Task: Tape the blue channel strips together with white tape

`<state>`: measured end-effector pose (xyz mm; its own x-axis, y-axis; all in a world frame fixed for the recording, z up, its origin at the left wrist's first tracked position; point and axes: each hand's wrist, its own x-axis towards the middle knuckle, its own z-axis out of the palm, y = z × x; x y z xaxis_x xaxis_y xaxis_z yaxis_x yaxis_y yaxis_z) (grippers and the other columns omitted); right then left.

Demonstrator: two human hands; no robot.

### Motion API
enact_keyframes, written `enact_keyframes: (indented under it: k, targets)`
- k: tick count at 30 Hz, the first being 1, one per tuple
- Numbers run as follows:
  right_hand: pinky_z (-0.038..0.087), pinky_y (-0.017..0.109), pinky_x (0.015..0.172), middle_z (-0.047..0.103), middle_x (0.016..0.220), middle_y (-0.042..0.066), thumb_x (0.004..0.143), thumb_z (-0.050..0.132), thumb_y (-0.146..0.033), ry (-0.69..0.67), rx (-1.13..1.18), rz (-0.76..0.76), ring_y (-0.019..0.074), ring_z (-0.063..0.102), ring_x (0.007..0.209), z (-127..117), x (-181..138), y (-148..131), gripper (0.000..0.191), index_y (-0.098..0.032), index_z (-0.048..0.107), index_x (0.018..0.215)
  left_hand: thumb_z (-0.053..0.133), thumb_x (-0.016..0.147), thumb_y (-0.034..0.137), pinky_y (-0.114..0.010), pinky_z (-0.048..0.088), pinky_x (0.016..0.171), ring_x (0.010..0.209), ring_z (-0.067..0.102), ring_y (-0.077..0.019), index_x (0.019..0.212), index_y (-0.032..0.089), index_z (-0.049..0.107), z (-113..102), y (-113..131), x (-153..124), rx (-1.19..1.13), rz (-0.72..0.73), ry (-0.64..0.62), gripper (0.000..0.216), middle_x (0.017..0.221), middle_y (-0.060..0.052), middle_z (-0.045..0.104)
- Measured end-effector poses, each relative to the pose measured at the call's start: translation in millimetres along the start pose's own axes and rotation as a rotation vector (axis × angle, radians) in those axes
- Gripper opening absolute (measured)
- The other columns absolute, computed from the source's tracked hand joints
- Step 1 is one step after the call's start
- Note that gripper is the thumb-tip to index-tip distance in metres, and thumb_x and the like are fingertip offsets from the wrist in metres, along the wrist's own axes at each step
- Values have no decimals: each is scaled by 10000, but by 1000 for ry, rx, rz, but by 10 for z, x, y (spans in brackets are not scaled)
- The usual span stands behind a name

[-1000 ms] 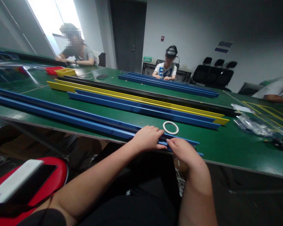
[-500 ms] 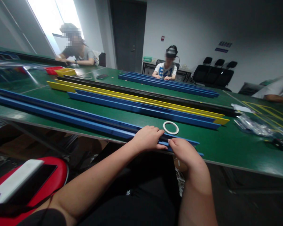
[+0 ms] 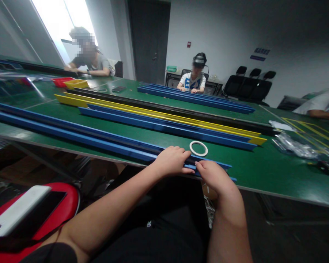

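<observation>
1. As the left hand [image 3: 173,160] drapes across the nearest blue rail [image 3: 98,142], its fingers lie close together over the top and the thumb sits apart, down on the near side; whether they clamp it, I cannot tell.
2. Just beside it, the right hand [image 3: 213,174] is bent in at the wrist, thumb tip on that same rail; the other fingers are mostly hidden, so their grip I can't call.
3. And the rail itself? Lying along the near edge of the green surface [image 3: 265,175], running out of view at left, its other end showing past the right hand.
4. Close beyond the hands, a white ring [image 3: 191,148] lies flat.
5. Further back come a shorter blue rail [image 3: 164,126], a yellow rail [image 3: 164,115] and a black rail [image 3: 164,105], all roughly parallel.
6. Across the way, a person in a white shirt [image 3: 193,82] sits behind more blue rails [image 3: 192,98].
7. Down at left, a red stool [image 3: 68,197] carries a white object [image 3: 19,208].
</observation>
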<state>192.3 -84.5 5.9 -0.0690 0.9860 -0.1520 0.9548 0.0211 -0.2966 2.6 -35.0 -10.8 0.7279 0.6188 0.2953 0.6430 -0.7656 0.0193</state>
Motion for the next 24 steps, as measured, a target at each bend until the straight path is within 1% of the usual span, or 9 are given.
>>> enact_keyframes:
  k: [6, 9, 17, 20, 24]
  targets:
    - [341, 268, 628, 722, 837, 80, 992, 330, -434, 20, 45, -21, 171, 610, 725, 2, -33, 7, 483, -192, 694, 787, 527, 805, 742, -379, 451, 803, 944, 643, -287, 1147, 209, 599, -6, 3, 0, -5, -7, -18, 637, 972, -94, 685]
    - [345, 268, 643, 725, 861, 86, 989, 337, -419, 17, 26, -18, 174, 615, 747, 8, -21, 8, 470, -188, 701, 801, 532, 803, 739, -378, 450, 805, 947, 640, -286, 1159, 211, 594, -11, 8, 2, -8, -13, -27, 640, 977, -96, 684]
    - [334, 273, 618, 716, 815, 84, 989, 328, -415, -9, 11, -10, 170, 605, 704, 3, 1, 10, 481, -186, 687, 765, 522, 807, 743, -386, 454, 799, 943, 639, -294, 1165, 213, 594, 3, -7, -1, -2, -2, -14, 644, 973, -92, 683]
    - [350, 274, 647, 723, 845, 89, 986, 339, -403, 11, -11, -5, 179, 617, 736, 16, -10, 33, 460, -188, 689, 778, 523, 804, 745, -386, 452, 808, 955, 637, -294, 1194, 212, 585, -4, -4, -2, -7, -5, -27, 663, 986, -98, 684]
    - [362, 279, 670, 732, 882, 96, 981, 341, -399, 17, -47, 3, 194, 630, 775, 34, 6, 54, 453, -192, 697, 793, 524, 807, 741, -385, 450, 811, 954, 638, -292, 1186, 209, 587, -15, 2, 1, -11, -7, -30, 657, 993, -102, 683]
